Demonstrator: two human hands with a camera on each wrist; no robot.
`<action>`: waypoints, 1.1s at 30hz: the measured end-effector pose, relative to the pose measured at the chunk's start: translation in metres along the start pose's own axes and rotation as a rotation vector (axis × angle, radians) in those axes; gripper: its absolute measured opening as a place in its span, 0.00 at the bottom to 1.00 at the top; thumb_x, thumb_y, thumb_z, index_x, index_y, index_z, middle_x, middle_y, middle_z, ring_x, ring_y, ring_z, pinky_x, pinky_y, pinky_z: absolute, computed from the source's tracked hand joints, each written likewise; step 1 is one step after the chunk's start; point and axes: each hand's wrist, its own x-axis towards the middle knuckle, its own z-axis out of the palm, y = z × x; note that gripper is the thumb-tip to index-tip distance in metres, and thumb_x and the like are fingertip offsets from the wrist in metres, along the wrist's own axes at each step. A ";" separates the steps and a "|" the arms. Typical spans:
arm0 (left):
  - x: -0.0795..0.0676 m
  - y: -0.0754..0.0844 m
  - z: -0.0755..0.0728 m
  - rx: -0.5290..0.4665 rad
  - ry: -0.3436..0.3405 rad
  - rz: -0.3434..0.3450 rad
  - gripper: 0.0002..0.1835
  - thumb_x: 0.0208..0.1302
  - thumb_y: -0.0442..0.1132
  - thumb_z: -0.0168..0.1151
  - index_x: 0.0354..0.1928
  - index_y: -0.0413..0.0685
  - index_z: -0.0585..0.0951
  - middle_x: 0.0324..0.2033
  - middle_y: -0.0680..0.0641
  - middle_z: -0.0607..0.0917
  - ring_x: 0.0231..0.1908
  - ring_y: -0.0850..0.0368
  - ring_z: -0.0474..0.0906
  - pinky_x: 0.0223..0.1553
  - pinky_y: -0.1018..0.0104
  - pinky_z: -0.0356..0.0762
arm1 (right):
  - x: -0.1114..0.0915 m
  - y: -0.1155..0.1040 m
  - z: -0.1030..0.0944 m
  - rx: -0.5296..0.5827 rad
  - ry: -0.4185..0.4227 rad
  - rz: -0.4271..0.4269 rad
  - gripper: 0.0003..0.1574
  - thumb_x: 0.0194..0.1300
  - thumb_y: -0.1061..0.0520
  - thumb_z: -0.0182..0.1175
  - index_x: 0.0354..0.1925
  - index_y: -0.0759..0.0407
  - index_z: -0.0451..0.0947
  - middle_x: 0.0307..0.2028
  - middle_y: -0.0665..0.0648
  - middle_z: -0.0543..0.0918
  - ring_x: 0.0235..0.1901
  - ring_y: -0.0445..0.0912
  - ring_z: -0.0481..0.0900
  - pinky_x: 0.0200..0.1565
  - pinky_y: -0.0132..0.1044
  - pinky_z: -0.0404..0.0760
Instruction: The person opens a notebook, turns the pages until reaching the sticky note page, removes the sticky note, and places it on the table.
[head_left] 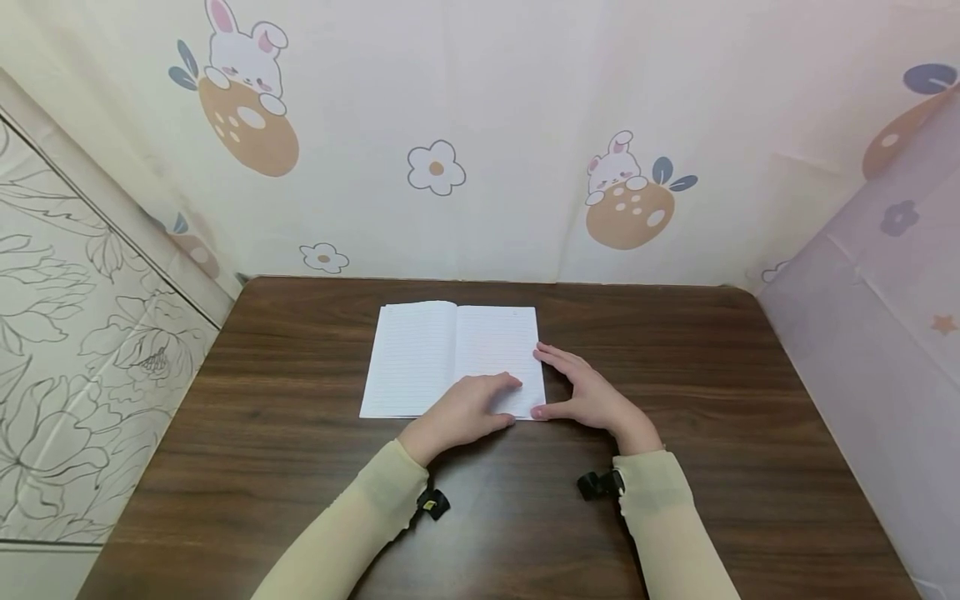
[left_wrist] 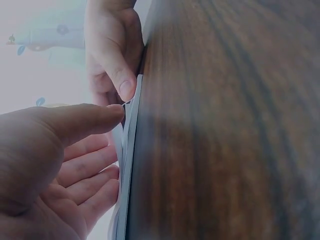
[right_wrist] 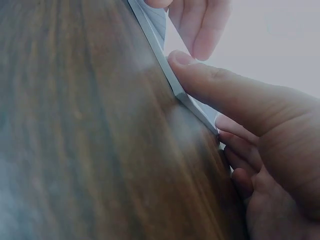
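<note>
An open notebook (head_left: 415,358) with lined white pages lies on the table. Over the lower part of its right page is my left hand (head_left: 461,410), fingers extended, its thumb at the bottom edge. My right hand (head_left: 592,396) rests against the notebook's right side, its thumb at the lower right corner and its fingertips higher along the edge. Both thumbs come close together at the page edge in the left wrist view. Beside my left hand a page (right_wrist: 156,21) bends up from the stack in the right wrist view.
The dark wood-grain table (head_left: 300,483) reaches back to a pale curtain (head_left: 510,167) printed with rabbits and flowers. A white panel with flower line drawings (head_left: 82,350) stands along the left side. Small black devices (head_left: 433,503) are strapped at both wrists.
</note>
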 end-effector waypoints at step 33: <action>-0.002 -0.006 -0.001 -0.041 0.012 0.037 0.21 0.78 0.40 0.68 0.68 0.43 0.82 0.63 0.44 0.88 0.62 0.50 0.85 0.69 0.53 0.79 | -0.002 0.002 -0.002 0.013 -0.011 -0.014 0.61 0.62 0.40 0.82 0.84 0.52 0.66 0.86 0.55 0.59 0.84 0.61 0.53 0.78 0.71 0.57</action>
